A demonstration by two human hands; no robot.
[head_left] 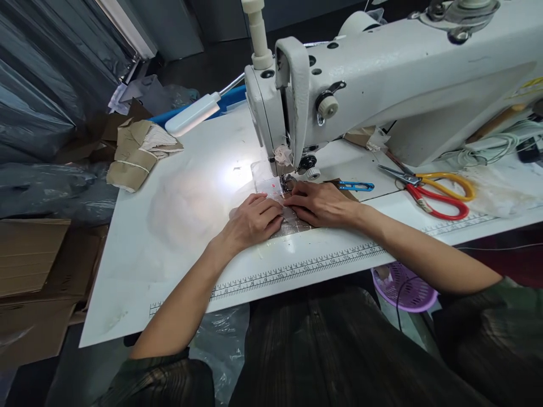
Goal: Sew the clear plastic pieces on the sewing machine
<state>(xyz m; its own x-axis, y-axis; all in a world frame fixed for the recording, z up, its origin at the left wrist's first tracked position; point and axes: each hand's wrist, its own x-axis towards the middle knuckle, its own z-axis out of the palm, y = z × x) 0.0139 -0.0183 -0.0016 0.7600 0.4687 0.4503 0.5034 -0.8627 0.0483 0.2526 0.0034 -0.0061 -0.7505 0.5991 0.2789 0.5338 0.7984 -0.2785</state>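
A white sewing machine (pixel 297 102) stands over the table, its presser foot (pixel 283 183) low above a sheer, greyish mesh piece of fabric (pixel 292 227). My left hand (pixel 257 217) lies on the fabric's left side, fingers stretched and close together. Just right of the needle area, my right hand (pixel 320 202) has its fingers bent, thumb near the fingertips, pinching at the fabric; the exact grip is partly hidden. Blue thread snips (pixel 356 186) lie beyond my right hand. Scissors with red and yellow handles (pixel 441 195) rest farther right.
A lit lamp (pixel 193 115) on a bendable neck shines on the white table (pixel 169 271). A tied brown paper bundle (pixel 136 155) sits at its left edge. A printed ruler strip (pixel 292 268) runs along the front. Below right is a purple basket (pixel 405 288); cardboard boxes (pixel 34 282) stand left.
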